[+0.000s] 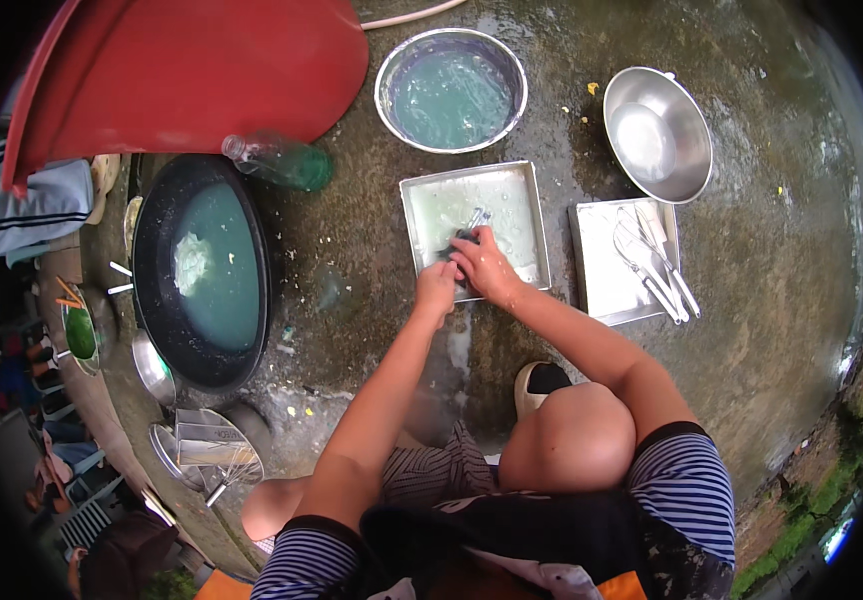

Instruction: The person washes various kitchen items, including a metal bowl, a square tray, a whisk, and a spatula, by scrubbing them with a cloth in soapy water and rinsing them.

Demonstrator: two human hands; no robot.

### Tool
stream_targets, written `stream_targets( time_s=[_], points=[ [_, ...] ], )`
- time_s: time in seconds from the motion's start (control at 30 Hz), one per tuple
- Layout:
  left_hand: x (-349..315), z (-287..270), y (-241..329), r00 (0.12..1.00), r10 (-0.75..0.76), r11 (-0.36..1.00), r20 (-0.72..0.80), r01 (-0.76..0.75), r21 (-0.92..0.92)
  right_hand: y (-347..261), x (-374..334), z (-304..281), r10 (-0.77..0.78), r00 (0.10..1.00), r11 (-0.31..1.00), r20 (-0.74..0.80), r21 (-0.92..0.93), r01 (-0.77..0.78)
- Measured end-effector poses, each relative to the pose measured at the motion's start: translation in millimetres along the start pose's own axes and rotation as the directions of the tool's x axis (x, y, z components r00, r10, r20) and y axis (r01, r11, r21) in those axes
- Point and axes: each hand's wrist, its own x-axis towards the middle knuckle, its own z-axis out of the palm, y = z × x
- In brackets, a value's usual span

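Note:
Both of my hands meet over the near part of a square metal pan point(540, 230) holding pale, soapy water. My left hand point(438, 288) is closed, apparently around the near end of a shiny metal utensil point(481, 217). The utensil's kind is hard to tell, since fingers cover most of it. My right hand point(488, 264) is closed over its middle, pressing a dark, rough pad-like thing point(449, 252) against it. The utensil's far end sticks out past the right fingers, above the water.
A round basin point(524, 95) of bluish water stands beyond the pan. To the right are a steel bowl point(690, 150) and a pan point(597, 270) with whisks point(642, 262). On the left are a black tub point(260, 300), a green bottle point(297, 165) and a red basin point(232, 70).

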Motion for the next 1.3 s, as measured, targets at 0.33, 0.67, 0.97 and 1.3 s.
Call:
stream_targets(
  time_s=[0.33, 0.67, 0.97, 1.3],
  points=[
    [-25, -20, -6, 0.988, -0.147, 0.989, -0.048, 0.148, 0.012, 25, 45, -34, -0.068, 0.985, 0.866, -0.158, -0.500, -0.020],
    [-35, -13, 7, 0.917, 0.368, 0.715, -0.155, -0.173, 0.677, -20, 6, -27, -0.033, 0.980, 0.999, -0.198, -0.021, 0.030],
    [-34, -6, -5, 0.899, 0.432, 0.702, -0.080, -0.279, 0.655, 21, 17, -29, -0.031, 0.995, 0.964, -0.098, -0.266, 0.004],
    [-19, 2, -27, 0.906, 0.377, 0.885, -0.193, -0.292, 0.362, -16, -13, -10, 0.031, 0.993, 0.998, -0.114, 0.063, -0.024]
  ],
)
